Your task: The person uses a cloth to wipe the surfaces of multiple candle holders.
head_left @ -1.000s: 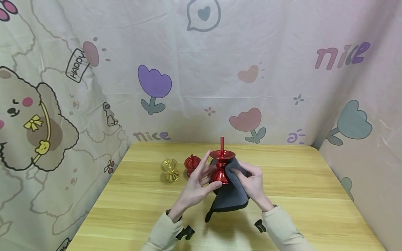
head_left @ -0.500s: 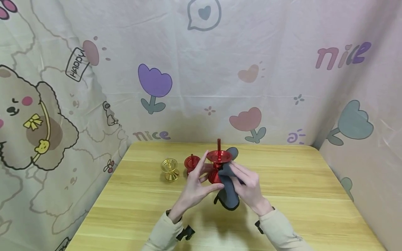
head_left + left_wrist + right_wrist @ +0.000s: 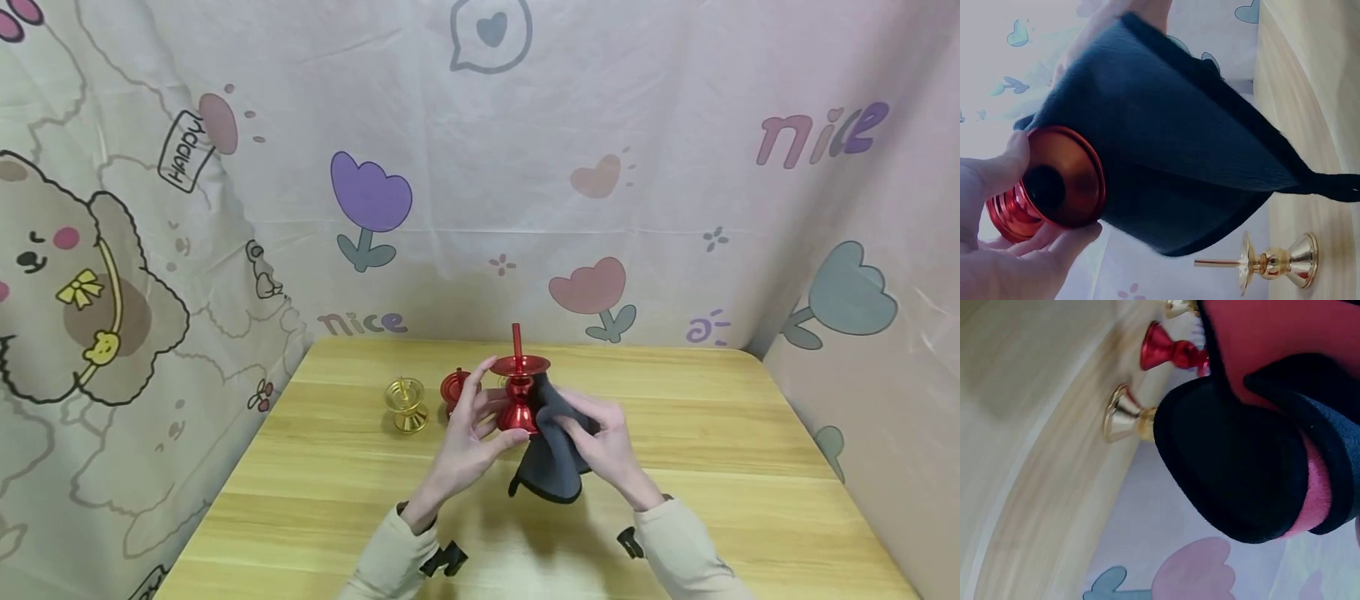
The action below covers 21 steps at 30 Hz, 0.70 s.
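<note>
A shiny red candlestick (image 3: 517, 414) with a wide dish and a thin upright spike is held above the table in my left hand (image 3: 467, 440), fingers behind it and thumb at its base. In the left wrist view its hollow base (image 3: 1079, 181) faces the camera. My right hand (image 3: 609, 440) pinches a dark grey, black-edged cloth (image 3: 553, 471) against the candlestick's right side. The cloth's lower part hangs in folds, with a loop at one corner. From the right wrist, a pinkish-red face of the cloth (image 3: 1272, 344) shows, and the right hand is mostly hidden.
On the wooden table (image 3: 315, 492), a gold candlestick (image 3: 407, 406) stands left of the hands, with a smaller red one (image 3: 456, 390) beside it. Another gold candlestick (image 3: 1124, 415) is largely hidden behind the hands in the head view. A printed curtain (image 3: 480, 192) hangs behind the table.
The red candlestick has shifted slightly left with my left hand. My right hand has moved the cloth about its side: bunched half a second ago, the cloth now hangs more spread.
</note>
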Available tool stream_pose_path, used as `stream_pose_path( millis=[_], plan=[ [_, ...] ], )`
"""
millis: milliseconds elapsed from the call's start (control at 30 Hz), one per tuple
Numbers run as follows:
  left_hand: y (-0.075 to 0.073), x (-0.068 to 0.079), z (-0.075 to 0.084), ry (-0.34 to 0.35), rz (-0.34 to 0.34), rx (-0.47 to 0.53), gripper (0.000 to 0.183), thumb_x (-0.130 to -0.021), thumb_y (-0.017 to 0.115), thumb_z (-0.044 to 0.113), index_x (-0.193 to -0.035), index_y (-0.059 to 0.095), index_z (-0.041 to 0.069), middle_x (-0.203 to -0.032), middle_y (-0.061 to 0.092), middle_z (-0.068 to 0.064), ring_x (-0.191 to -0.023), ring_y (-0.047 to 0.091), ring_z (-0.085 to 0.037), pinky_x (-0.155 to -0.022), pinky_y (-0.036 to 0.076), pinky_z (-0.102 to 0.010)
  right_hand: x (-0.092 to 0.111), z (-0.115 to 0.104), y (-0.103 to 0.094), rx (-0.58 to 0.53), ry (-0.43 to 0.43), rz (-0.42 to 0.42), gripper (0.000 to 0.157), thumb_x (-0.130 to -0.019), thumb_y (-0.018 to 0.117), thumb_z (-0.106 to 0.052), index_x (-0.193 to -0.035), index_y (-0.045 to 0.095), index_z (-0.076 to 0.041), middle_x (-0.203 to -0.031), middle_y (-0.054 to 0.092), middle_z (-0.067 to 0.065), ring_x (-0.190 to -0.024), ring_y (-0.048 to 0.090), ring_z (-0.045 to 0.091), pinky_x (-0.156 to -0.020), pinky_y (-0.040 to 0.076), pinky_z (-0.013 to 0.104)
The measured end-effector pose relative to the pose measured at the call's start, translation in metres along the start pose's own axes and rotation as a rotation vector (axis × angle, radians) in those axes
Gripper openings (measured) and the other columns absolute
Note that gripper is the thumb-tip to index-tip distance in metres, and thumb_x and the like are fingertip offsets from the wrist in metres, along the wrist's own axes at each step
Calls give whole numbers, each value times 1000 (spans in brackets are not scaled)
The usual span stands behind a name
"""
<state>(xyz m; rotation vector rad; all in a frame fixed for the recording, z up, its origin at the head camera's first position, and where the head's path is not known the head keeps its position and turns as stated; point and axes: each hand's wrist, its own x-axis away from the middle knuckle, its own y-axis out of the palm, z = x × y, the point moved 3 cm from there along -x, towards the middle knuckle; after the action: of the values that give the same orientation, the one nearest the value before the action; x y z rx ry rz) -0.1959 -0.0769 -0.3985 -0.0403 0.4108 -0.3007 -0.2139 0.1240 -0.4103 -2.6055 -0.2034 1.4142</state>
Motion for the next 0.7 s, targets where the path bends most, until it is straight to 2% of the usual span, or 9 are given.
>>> stream_pose_path(
  millis=[100,167,267,367,467,633,700],
  plan=[
    [-3,-1,0,5,29,20,93,-85,79,1,-157,21,13,-132,62,-26,-120,63,-40,-100,56,-35,2,-1,0,10,-132,-58,34,-84,69,15,-117,71,6,-120,73,16,-120,66,7,-100,53,20],
    [-4,0,0,3,38,26,92,-84,79,2,-156,22,13,-130,62,-26,-119,63,-40,-100,56,-36,3,-4,2,39,-231,-90,27,-91,68,4,-118,70,8,-121,71,22,-124,64,12,-103,52,22],
    [-4,0,1,1,43,30,91,-84,80,3,-155,24,17,-130,62,-26,-119,63,-40,-100,56,-38,3,-8,4,141,-349,-102,27,-98,63,-10,-118,70,8,-121,70,25,-126,64,17,-106,50,23],
    [-4,1,2,-4,46,36,91,-84,80,3,-155,25,19,-130,62,-25,-119,63,-39,-100,56,-38,3,-11,6,233,-410,-90,28,-101,60,-12,-116,71,8,-119,71,25,-125,65,19,-107,49,23],
    [-3,1,2,0,38,42,90,-85,79,4,-155,25,20,-131,62,-26,-120,63,-39,-100,56,-36,4,-9,6,202,-393,-70,27,-100,60,-10,-117,71,9,-120,71,24,-125,65,18,-106,50,24],
    [-3,1,4,-1,-3,59,91,-87,78,9,-157,23,22,-133,62,-26,-122,63,-40,-100,56,-41,6,-1,3,-43,-251,5,27,-93,67,1,-119,70,9,-123,72,13,-119,68,14,-101,54,25],
    [-3,1,6,-17,-17,54,92,-88,79,12,-159,21,24,-134,62,-25,-126,61,-39,-105,53,-46,6,2,3,-85,-222,38,27,-91,68,5,-118,71,8,-122,72,10,-117,69,14,-99,55,24]
  ],
)
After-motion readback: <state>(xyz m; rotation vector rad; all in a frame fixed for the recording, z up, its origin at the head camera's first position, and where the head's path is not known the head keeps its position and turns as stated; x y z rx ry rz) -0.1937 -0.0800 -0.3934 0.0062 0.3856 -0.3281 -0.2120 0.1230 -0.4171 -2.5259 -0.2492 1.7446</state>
